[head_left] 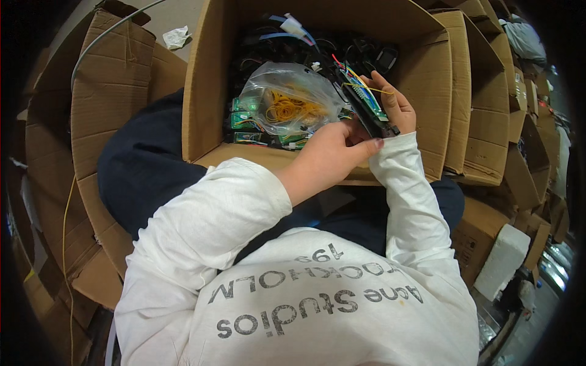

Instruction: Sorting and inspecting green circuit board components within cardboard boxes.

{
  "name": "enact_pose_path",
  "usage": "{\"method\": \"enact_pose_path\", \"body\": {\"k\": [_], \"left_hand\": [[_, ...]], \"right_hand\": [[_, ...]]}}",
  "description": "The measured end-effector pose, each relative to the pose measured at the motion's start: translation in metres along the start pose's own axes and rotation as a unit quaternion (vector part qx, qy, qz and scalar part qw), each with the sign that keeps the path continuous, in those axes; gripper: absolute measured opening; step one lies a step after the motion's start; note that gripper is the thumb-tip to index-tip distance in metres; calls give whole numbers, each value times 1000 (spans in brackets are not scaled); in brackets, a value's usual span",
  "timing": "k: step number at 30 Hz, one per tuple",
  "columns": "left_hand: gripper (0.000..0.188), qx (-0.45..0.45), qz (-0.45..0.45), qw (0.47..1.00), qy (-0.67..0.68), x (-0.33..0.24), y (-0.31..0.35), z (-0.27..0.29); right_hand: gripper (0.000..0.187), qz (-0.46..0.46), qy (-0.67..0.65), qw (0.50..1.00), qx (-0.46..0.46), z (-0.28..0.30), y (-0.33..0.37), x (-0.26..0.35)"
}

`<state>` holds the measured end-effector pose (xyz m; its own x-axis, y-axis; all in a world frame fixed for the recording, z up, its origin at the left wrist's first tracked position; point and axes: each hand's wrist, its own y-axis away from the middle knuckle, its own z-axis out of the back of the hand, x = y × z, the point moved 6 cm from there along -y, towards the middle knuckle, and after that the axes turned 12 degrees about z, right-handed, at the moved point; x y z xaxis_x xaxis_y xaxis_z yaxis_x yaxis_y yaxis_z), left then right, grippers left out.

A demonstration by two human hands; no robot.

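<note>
Between my two hands, over the right part of an open cardboard box (204,79), is a black electronic module (360,110) with a green circuit board and coloured wires. My left hand (326,152) grips its near end, the thumb stretched across toward my right wrist. My right hand (397,107) holds the module's right side, fingers curled at its far edge. A yellow rubber band (379,91) runs from the module to my right fingers. In the box, a clear plastic bag (253,91) of yellow rubber bands (287,110) lies on several similar modules (244,119).
Black parts and cables (342,49) fill the back of the box, with a white connector (293,27) on top. Cardboard boxes (116,73) stand left and right. A white foam block (503,262) lies at right; crumpled paper (177,38) is on the floor.
</note>
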<state>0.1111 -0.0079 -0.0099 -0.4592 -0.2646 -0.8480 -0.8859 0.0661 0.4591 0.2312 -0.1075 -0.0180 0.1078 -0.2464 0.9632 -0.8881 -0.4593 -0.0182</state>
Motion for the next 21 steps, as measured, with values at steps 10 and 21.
{"method": "enact_pose_path", "body": {"k": [10,21], "left_hand": [[24,4,38,998,-45,-3,15,6],[79,-283,-419,703,-500,-92,49,46]], "right_hand": [[55,57,48,994,-82,20,-12,22],[58,-1,-15,997,80,8,-2,39]]}}
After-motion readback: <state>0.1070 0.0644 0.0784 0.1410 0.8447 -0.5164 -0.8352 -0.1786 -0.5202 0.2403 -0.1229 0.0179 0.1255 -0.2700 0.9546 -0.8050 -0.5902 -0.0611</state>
